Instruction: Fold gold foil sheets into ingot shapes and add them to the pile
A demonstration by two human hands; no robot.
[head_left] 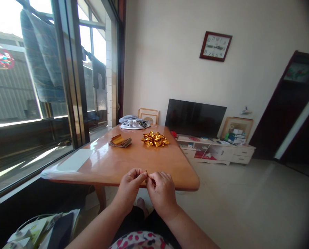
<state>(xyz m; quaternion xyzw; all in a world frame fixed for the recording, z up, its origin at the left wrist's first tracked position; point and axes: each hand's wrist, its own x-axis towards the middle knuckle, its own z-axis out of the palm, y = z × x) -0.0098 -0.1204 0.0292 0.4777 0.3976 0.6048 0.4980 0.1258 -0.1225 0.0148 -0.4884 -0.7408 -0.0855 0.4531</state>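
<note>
Both hands meet right at the near edge of the table [105, 166], and we see them pinched together on one tiny gold scrap [146, 172]. The left hand [129, 183] comes in from the lower left, forearm angled up, knuckles curled, thumb and forefinger closed on the scrap's left side. The right hand [161, 188] mirrors it, back of the hand toward us, fingers folded in, fingertips nipping the scrap from the right. The two hands touch at the fingertips, with the scrap only just peeping out between them; we cannot tell its shape. Both wrists hang in front of the table edge, above the lap.

Moving outward, we find a heap of folded gold pieces [154, 138] farther up the table, well apart from the hands. Just left of it lies a stack of gold sheets [120, 140], fanned a little. At the far end sits a bundle of cloth [133, 122].

Beyond the table we see a dark TV [194, 117] on a low white cabinet [221, 152], framed pictures leaning either side of it, and a clock [216, 46] high on the wall. On our left runs a big window [40, 86], sun glaring on the sill, with clothes hanging outside.
</note>
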